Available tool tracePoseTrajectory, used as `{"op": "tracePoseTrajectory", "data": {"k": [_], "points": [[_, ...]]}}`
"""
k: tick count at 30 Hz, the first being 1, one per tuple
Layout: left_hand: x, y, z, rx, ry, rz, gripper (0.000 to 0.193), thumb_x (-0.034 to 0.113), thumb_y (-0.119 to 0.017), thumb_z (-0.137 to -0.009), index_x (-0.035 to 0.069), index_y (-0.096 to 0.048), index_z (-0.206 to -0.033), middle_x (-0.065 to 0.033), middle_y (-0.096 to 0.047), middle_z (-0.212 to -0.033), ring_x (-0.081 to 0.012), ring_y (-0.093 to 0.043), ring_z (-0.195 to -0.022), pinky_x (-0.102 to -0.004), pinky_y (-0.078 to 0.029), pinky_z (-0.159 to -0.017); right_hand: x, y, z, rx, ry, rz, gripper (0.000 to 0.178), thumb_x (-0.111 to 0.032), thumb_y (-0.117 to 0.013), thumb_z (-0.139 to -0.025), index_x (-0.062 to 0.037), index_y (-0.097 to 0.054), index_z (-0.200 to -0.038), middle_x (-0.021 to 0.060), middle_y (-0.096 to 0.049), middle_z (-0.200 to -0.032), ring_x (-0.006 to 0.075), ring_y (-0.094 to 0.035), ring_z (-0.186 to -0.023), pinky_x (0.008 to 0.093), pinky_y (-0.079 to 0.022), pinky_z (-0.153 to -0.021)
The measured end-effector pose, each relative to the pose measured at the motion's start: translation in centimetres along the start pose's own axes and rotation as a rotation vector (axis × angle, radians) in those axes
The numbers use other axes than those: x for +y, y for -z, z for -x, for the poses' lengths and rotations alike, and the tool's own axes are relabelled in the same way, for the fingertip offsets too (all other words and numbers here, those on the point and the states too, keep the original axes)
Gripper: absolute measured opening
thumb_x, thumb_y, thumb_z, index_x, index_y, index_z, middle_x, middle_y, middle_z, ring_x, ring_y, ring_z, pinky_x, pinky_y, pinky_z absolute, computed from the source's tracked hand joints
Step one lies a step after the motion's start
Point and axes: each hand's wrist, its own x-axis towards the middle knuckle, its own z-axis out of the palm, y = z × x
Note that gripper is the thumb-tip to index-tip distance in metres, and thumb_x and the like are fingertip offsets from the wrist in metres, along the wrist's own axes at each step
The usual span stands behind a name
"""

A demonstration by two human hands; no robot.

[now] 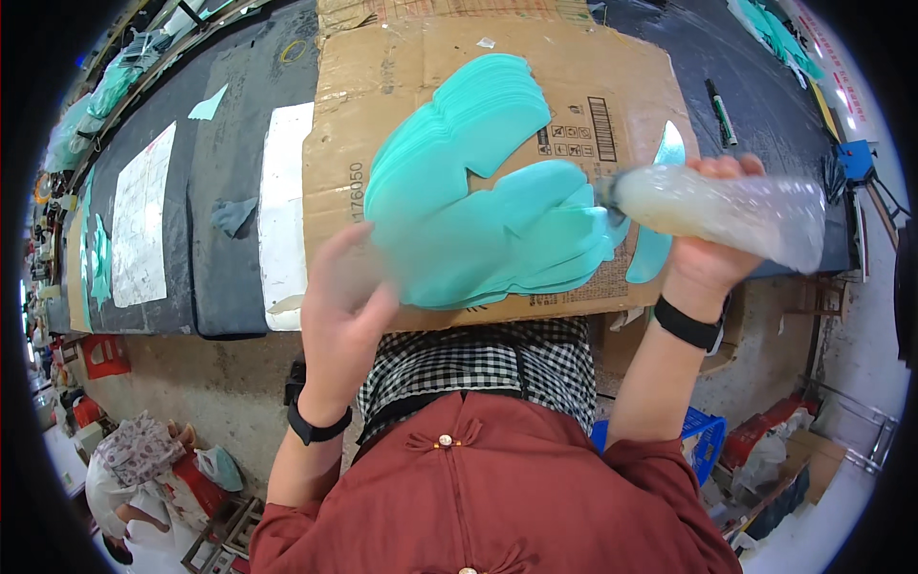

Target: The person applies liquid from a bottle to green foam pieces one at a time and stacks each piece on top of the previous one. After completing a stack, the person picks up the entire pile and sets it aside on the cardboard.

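Observation:
My right hand (710, 266) is wrapped round a clear, soft plastic bottle (732, 209) with whitish contents. The bottle lies tilted on its side, its dark, blurred tip pointing left at the edge of the teal pieces. Thin teal cut-out pieces (535, 225) lie fanned and overlapping on the cardboard in front of me. Behind them rests a thick stack of similar curved pieces (478, 110). My left hand (344, 297) is at the left end of the nearer pieces. Its fingers are smeared by motion, so whether they grip a piece is unclear.
A flattened cardboard sheet (335, 124) covers the middle of the dark table (229, 163). Single teal pieces (652, 253) lie to the right, near a marker pen (721, 115). White sheets (145, 215) and a grey scrap (232, 216) are on the left. A blue basket (706, 442) stands below.

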Motion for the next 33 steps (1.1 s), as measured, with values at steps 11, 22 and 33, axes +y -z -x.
{"op": "tracePoseTrajectory", "data": {"k": [11, 22, 33], "points": [[-2.8, 2.1, -2.3, -0.325, -0.869, -0.709, 0.036, -0.007, -0.071, -0.075, 0.008, -0.074, -0.108, -0.0092, -0.069, -0.113, -0.0306, -0.064, -0.103, -0.0384, -0.056, -0.083, -3.0, -2.8, 2.5, 0.002, -0.040, 0.032, 0.032, -0.037, -0.041, -0.107, -0.0106, -0.057, -0.100, 0.0034, -0.059, -0.080, 0.0221, -0.056, -0.085, 0.0445, -0.038, -0.102], [-2.7, 1.1, 0.3, -0.182, -0.664, -0.834, 0.035, 0.001, -0.066, -0.080, 0.015, -0.076, -0.110, -0.0077, -0.062, -0.112, -0.0312, -0.057, -0.113, -0.0516, -0.042, -0.107, 5.7, -10.1, 3.2, -0.109, -0.477, 0.254, 0.054, -0.049, -0.063, -0.094, 0.0019, -0.054, -0.111, 0.0200, -0.064, -0.091, 0.0274, -0.061, -0.080, 0.0436, -0.052, -0.076], [-4.2, 1.5, 3.2, -0.023, -0.494, -0.557, 0.040, -0.007, -0.060, -0.069, 0.008, -0.075, -0.103, -0.0147, -0.066, -0.117, -0.0394, -0.059, -0.112, -0.0515, -0.043, -0.098, 11.0, -13.4, 3.8, -0.166, -0.534, 0.161, 0.022, -0.018, -0.060, -0.101, 0.0013, -0.063, -0.110, 0.0113, -0.069, -0.101, 0.0202, -0.064, -0.087, 0.0337, -0.052, -0.075]]}}
